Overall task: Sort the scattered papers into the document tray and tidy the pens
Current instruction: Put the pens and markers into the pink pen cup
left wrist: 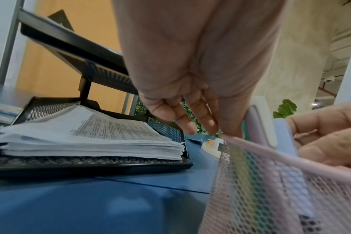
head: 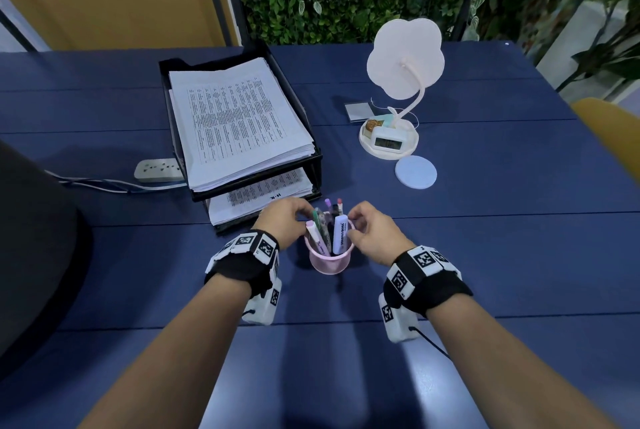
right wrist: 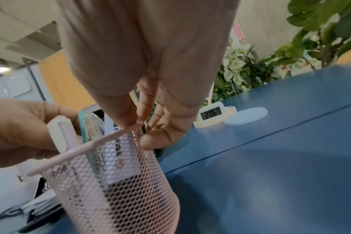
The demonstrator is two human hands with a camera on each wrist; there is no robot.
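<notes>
1. Papers: done, by the look of it. Stacks sit in both tiers of the black document tray; no loose sheets visible on the desk.
2. Pens: pens and highlighters stand in the pink mesh cup, just in front of the tray.
3. Left hand: grip on the cup's left rim, fingers curled at it.
4. Right hand: grip pinching the right rim.
5. Left to do, my read: only set the cup in place and let go.
</notes>
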